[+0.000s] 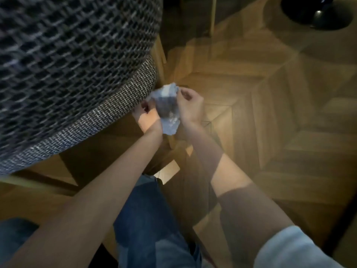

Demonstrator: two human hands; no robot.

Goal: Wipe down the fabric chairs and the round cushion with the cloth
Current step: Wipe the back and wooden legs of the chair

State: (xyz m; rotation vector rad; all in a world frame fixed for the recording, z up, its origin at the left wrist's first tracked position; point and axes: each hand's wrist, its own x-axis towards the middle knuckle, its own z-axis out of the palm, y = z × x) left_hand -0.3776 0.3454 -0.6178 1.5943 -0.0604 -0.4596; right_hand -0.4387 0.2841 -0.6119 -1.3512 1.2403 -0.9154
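Jeans knee [146,219] nearest. Out front, left hand [144,113] and right hand [190,105] each pinch a side of the crumpled cloth [167,105], held just beside the fabric chair [77,74] seat edge. Probably refolding: turn a clean flat face out before pressing into the weave. Count: two hands, one cloth, one chair. Wood floor [270,113] beyond.
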